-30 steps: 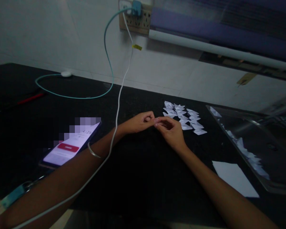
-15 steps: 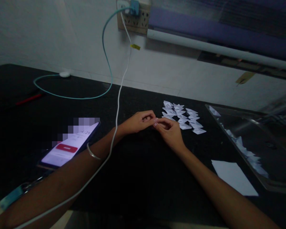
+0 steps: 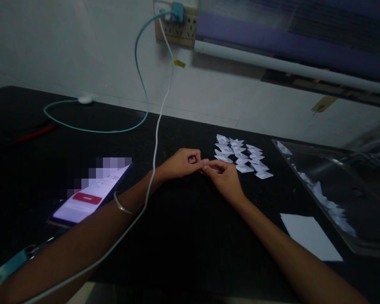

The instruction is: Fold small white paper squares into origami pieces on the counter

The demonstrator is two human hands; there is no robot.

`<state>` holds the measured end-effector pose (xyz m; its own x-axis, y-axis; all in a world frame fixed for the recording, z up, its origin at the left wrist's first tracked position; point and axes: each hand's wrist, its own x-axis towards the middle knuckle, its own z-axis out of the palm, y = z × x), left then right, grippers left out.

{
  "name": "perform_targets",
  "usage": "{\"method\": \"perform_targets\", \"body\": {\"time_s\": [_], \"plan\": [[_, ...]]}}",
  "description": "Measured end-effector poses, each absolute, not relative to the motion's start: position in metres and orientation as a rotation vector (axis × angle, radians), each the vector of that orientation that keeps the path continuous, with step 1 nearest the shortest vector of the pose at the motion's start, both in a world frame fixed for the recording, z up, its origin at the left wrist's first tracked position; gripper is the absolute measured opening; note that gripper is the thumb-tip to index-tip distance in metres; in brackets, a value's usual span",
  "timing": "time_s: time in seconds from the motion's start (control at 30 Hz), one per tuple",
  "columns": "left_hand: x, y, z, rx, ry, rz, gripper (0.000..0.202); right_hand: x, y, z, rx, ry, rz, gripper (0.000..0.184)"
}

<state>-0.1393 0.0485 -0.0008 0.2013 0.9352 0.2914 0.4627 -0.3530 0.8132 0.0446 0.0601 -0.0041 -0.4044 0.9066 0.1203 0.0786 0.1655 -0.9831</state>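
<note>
My left hand and my right hand meet above the dark countertop, their thumbs and fingertips touching. Both are closed in a pinch. Whatever lies between the fingertips is hidden or too small to make out. Just beyond my right hand, several small folded white paper boats sit in rows on the counter. A stack of white paper sheets lies to the right of my right forearm.
A metal sink at the right has more folded white papers along its edge. A lit phone lies beside my left forearm. A white cable hangs from the wall socket across that arm. A teal cable loops behind.
My hands remain together, with a slight shift of the right fingers and left knuckles. The phone's timer has advanced by one second. The boats and paper stack have stayed put.
</note>
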Motion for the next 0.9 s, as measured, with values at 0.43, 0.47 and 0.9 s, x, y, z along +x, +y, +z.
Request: {"method": "perform_targets", "body": {"time_s": [0.43,0.47,0.9], "plan": [[-0.1387,0.0476,0.0016,1.909,1.355,1.03,0.027,0.0435,0.0592,-0.0049,-0.885,-1.651,1.4,0.018],[-0.1389,0.0481,0.0007,1.917,1.346,1.027,0.027,0.0436,0.0595,-0.0053,-0.884,-1.648,1.397,0.018],[-0.1423,0.0483,0.0012,1.919,1.181,0.918,0.031,0.0441,0.0576,-0.0021,-0.761,-1.774,1.34,0.014]]}}
